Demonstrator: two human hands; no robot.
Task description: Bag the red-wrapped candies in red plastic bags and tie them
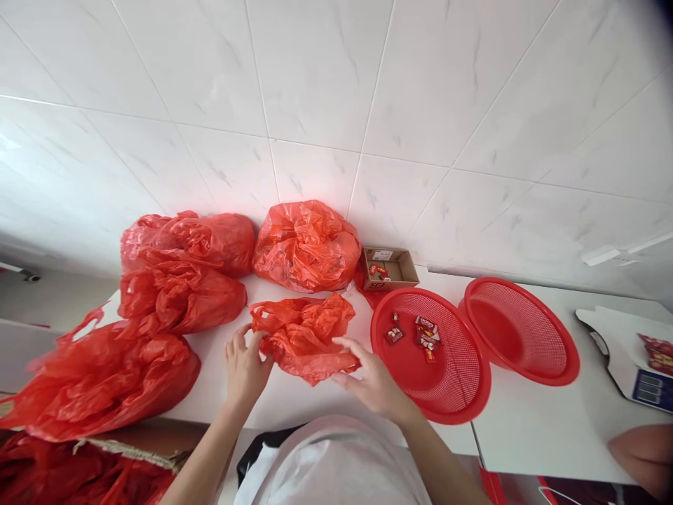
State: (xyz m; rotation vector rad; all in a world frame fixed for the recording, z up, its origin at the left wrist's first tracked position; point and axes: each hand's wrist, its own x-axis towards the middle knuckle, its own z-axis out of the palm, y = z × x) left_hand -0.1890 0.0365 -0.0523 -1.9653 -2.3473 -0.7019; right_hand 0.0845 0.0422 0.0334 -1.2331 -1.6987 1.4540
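A crumpled red plastic bag (305, 333) lies on the white table (526, 428) in front of me. My left hand (245, 368) rests at its left end, fingers curled onto a fold of the plastic. My right hand (371, 379) lies on the bag's lower right edge, fingers pressed to the plastic. Right of it stands a red mesh basket (457, 393) holding several small red and white candy packets (423, 333).
A second red basket (526, 337) leans on the first. Three full red bags (308, 245) (184, 270) (99, 379) crowd the back and left. A small cardboard box (390, 268) stands by the tiled wall. A scale (631, 358) and another person's arm (644, 456) are at right.
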